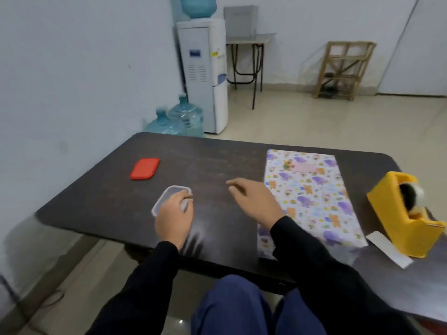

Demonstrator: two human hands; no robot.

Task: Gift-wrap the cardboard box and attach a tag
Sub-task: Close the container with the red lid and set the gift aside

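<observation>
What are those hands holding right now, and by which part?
The left hand grips the clear container by its near end; the right hand holds nothing.

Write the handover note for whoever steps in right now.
Left hand: over the clear container, fingers bent at its rim; grip unclear.
Right hand: open, above the table, beside the box.
Done: box fully wrapped; a pink tag seems to sit on top.
Left: confirm the tag holds. The red lid lies off the container; the tape dispenser stands at right.
</observation>
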